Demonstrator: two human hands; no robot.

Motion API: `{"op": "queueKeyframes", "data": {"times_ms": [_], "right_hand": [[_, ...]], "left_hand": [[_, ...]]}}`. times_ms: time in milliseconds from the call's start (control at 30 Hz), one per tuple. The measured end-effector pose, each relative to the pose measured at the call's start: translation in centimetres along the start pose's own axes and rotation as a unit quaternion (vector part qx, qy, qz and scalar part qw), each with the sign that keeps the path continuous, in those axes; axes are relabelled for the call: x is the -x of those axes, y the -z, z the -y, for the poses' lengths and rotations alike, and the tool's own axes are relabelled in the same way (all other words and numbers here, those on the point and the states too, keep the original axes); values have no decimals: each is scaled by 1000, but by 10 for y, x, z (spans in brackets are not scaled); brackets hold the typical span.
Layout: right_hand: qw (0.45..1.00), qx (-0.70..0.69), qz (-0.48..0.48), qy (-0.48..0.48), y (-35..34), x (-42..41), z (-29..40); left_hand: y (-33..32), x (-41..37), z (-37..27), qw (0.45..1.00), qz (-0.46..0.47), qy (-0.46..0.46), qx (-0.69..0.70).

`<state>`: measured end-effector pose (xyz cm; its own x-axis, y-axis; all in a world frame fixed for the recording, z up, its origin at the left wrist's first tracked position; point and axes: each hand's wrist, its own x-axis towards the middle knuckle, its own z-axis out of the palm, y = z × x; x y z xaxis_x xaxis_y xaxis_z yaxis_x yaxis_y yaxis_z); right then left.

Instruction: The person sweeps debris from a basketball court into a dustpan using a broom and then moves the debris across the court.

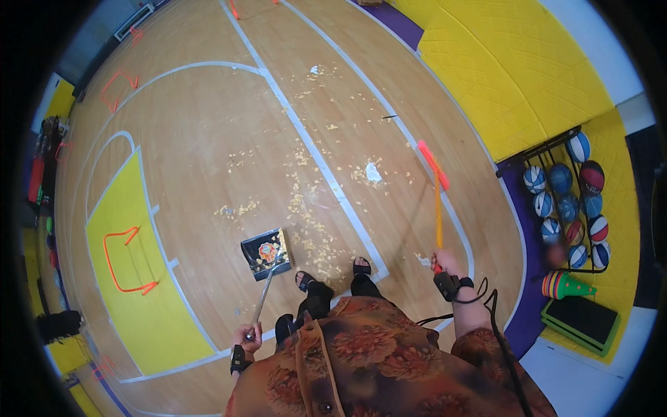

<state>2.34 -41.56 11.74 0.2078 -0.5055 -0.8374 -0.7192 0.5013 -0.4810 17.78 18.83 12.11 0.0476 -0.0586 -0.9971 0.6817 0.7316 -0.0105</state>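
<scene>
My left hand (247, 338) is closed around the metal handle of a long-handled dustpan (281, 266), whose black pan lies on the wooden court floor left of my feet, with some yellowish flakes in it. My right hand (447, 262) grips the yellow-orange stick of a broom (433, 166); its pink-red bristle head is farther out to the right, near a white court line. Yellowish flakes (307, 211) are scattered over the floor between the pan and the broom. Crumpled white scraps (372, 172) lie among flakes nearer the broom.
A black rack of basketballs (568, 206) stands at the right by yellow wall padding. Stacked training cones (565, 285) and green-edged step platforms (581, 326) are beside it. An orange mini hurdle (108, 260) stands on the yellow court area at left, with several more beyond. Black cables hang by my right arm.
</scene>
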Motion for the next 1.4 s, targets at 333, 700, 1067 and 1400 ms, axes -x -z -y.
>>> {"op": "queueKeyframes", "data": {"times_ms": [333,700,1067,1400], "right_hand": [[958,285,41,-14,76,105,-18],[966,170,189,43,138,187,-100],[983,159,83,21,105,183,-48],[964,225,138,-15,11,250,-125]], "left_hand": [[-125,-11,85,980,-43,80,-179],[-178,-27,147,951,-56,46,-301],[-90,11,92,943,-51,-11,-328],[15,-21,34,943,-107,-71,-306]]}}
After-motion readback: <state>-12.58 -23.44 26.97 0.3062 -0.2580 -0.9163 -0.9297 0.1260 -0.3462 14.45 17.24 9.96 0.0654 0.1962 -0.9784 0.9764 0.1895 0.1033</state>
